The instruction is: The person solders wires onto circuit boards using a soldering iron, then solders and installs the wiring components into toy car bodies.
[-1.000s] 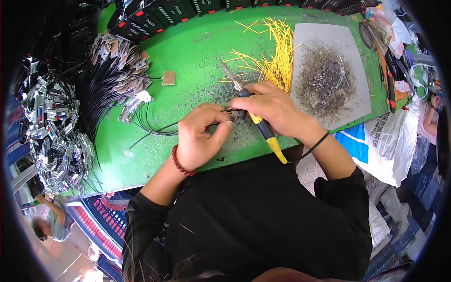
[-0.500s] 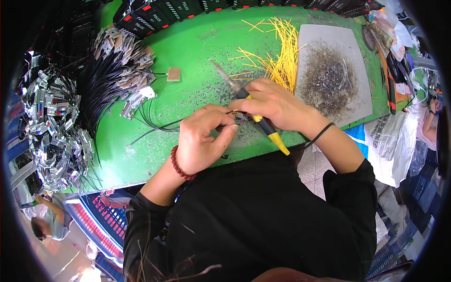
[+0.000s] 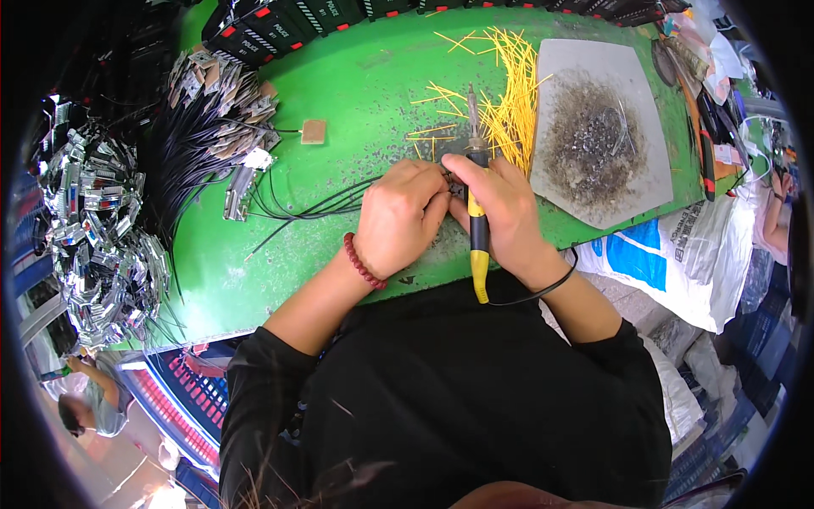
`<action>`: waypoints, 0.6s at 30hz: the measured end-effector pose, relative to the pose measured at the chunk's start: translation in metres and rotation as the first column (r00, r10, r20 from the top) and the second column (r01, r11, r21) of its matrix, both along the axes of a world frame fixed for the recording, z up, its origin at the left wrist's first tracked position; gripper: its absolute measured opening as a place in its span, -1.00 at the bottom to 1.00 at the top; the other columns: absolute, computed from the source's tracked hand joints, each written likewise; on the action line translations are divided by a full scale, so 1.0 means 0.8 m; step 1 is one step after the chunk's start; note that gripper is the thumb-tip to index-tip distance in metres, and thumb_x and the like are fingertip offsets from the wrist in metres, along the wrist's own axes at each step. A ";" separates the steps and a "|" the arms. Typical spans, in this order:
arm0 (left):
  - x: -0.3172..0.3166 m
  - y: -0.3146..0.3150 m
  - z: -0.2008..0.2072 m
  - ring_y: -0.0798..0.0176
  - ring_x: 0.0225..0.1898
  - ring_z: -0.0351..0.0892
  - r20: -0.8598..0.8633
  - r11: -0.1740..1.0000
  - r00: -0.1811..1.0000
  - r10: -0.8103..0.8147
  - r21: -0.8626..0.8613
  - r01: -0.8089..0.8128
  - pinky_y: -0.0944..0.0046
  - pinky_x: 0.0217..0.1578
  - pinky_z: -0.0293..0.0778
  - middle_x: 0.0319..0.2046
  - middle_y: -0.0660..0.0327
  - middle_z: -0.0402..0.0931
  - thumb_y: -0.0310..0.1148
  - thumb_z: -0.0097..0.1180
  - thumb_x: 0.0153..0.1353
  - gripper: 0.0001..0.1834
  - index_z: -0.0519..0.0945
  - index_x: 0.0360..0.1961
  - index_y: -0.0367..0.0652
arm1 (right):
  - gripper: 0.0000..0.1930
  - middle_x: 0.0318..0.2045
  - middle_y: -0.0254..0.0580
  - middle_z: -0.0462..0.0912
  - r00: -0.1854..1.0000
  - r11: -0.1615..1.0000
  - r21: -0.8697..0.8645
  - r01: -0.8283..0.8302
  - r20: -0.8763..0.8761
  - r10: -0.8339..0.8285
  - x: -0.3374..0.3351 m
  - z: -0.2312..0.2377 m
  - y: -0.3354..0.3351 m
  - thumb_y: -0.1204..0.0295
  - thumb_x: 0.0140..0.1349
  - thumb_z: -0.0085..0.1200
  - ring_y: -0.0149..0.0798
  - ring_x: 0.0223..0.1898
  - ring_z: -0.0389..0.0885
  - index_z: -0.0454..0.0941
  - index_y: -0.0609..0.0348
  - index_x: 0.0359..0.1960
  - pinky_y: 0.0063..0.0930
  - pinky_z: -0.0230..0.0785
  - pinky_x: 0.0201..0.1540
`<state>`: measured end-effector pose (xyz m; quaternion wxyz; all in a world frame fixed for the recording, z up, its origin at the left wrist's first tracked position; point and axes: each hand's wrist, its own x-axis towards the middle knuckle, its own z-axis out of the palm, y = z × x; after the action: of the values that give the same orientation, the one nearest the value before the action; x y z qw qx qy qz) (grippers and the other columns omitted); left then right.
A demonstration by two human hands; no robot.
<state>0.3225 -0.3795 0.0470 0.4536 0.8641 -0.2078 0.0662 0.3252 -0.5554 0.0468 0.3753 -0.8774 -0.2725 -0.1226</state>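
Note:
My right hand (image 3: 509, 212) is wrapped round a soldering iron (image 3: 480, 237) with a yellow and black handle, its metal tip pointing away from me over the table. Close beside it, my left hand (image 3: 398, 219) pinches black cables (image 3: 326, 206), which run out leftward over the green table. The fingertips of both hands meet or nearly meet; the cable ends between them are hidden. At the left, the cables lead toward a silvery metal part (image 3: 240, 191). A small square tan plate (image 3: 313, 131) lies beyond, on a black wire.
Yellow wires (image 3: 513, 102) lie in a heap beside a grey board (image 3: 564, 182) strewn with dark crumbs. Bundled black cables with plates (image 3: 225, 106) and a pile of silvery parts (image 3: 93, 229) fill the left. Black boxes (image 3: 314, 21) line the back; pliers (image 3: 706, 165) lie right.
The soldering iron has swung from slanting left to pointing nearly straight away from me. My left hand has moved right and slightly away, pulling the cables along. The silvery part has turned more upright.

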 end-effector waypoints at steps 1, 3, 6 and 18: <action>-0.001 -0.001 -0.001 -0.01 -0.29 0.58 0.034 1.000 0.999 0.010 0.016 -0.010 0.11 -0.28 0.54 -0.37 0.09 0.58 -0.59 0.20 -0.04 -0.90 0.55 -0.45 -0.28 | -0.43 -0.51 -0.21 0.50 0.998 0.999 0.031 -0.029 -0.059 0.031 0.000 0.002 -0.003 0.54 -0.04 0.26 -0.13 -0.43 0.47 0.51 0.09 0.12 -0.24 0.33 -0.34; -0.003 -0.002 -0.003 0.00 -0.28 0.59 0.063 0.999 0.998 0.024 0.028 -0.025 0.12 -0.27 0.55 -0.35 0.09 0.59 -0.60 0.20 -0.05 -0.90 0.56 -0.45 -0.28 | -0.45 -0.28 -0.11 0.64 0.974 0.988 0.153 -0.015 -0.222 0.049 -0.004 0.008 -0.018 0.63 0.01 0.24 -0.11 -0.26 0.66 0.49 0.13 0.12 -0.26 0.50 -0.22; -0.004 -0.002 -0.005 0.04 -0.26 0.63 -0.005 0.999 0.999 0.048 0.026 -0.047 0.19 -0.25 0.57 -0.30 0.06 0.63 -0.61 0.24 -0.06 -0.91 0.58 -0.50 -0.27 | -0.63 -0.15 -0.14 0.70 0.930 0.914 0.369 0.170 -0.366 -0.026 -0.015 0.019 -0.051 0.55 0.30 0.10 -0.28 -0.19 0.74 0.44 0.28 0.14 -0.41 0.56 -0.11; -0.001 -0.005 0.001 0.03 -0.26 0.62 -0.029 0.998 0.999 0.020 0.059 -0.018 0.18 -0.23 0.56 -0.31 0.03 0.63 -0.59 0.30 -0.07 -0.89 0.58 -0.52 -0.26 | -0.83 -0.44 -0.30 0.54 0.788 0.447 0.665 0.598 -0.384 -0.481 -0.051 -0.008 -0.195 0.55 0.17 0.04 -0.56 -0.52 0.41 0.54 0.33 -0.21 -0.72 0.20 -0.46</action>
<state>0.3213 -0.3836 0.0477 0.4304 0.8800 -0.1944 0.0514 0.2846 -0.7112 0.0403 0.6654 -0.6821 0.1255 -0.2763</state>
